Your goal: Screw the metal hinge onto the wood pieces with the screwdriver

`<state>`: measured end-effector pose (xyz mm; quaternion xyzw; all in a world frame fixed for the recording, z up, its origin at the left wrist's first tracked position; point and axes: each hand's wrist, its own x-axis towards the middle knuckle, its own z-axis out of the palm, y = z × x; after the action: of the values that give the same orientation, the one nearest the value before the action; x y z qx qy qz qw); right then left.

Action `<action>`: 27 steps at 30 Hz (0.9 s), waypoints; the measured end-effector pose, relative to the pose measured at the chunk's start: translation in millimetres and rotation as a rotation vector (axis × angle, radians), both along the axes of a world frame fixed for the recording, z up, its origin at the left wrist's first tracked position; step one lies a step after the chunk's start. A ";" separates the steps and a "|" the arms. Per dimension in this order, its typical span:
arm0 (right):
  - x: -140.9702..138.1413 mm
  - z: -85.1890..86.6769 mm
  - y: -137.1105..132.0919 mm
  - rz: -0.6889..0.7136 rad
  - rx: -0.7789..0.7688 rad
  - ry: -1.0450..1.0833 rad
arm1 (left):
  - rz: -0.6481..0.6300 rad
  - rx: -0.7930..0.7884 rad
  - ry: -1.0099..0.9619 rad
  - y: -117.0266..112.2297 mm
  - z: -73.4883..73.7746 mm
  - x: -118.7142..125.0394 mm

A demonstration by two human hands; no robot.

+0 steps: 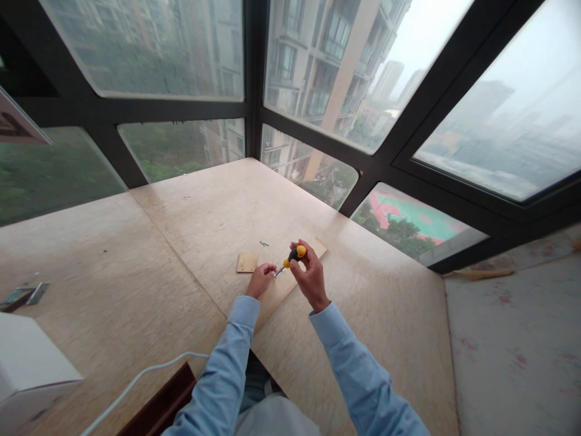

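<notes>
My right hand (310,276) is wrapped round the handle of a screwdriver (296,254) with a yellow and black grip. Its metal shaft slants down and left toward a long, light wooden board (282,293). Close to the tip, the fingers of my left hand (262,280) are pinched together beside a small shiny metal piece (278,273); what they hold is too small to make out. Just left of that hand lies a small square wooden piece (247,263) with small holes near its lower edge. Several screws (264,244) rest a little behind it.
A white box (31,357) stands at the lower left, with a flat metal piece (38,293) behind it. A white cable (149,367) crosses the wooden tabletop (385,315) near a dark brown trough-like piece (158,402). Windows with dark frames (254,79) enclose the back.
</notes>
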<state>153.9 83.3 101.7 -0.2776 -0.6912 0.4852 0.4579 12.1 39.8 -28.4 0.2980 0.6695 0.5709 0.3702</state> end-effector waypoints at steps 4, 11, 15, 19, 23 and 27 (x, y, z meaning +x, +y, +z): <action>-0.8 2.9 -1.3 -0.067 0.076 -0.070 | -0.001 0.006 0.002 -1.3 1.8 -0.1; 0.6 0.4 1.9 -0.134 0.036 -0.059 | 0.004 -0.005 -0.002 -2.5 3.4 0.6; 1.3 -1.4 1.9 0.020 -0.018 0.017 | -0.002 0.005 -0.010 -2.1 3.0 1.8; -0.8 -2.5 1.6 -0.087 0.100 -0.105 | 0.006 0.019 0.016 -2.7 3.5 2.3; -1.5 -4.1 3.1 -0.206 0.134 -0.171 | 0.053 0.011 0.064 -4.9 3.2 4.7; 0.6 -5.4 5.0 -0.109 0.061 -0.092 | 0.103 0.007 0.103 -7.1 3.1 9.0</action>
<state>154.5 88.3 96.3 -0.3227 -0.7099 0.4249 0.4597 21.1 32.7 -25.3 0.2936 0.7000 0.5754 0.3044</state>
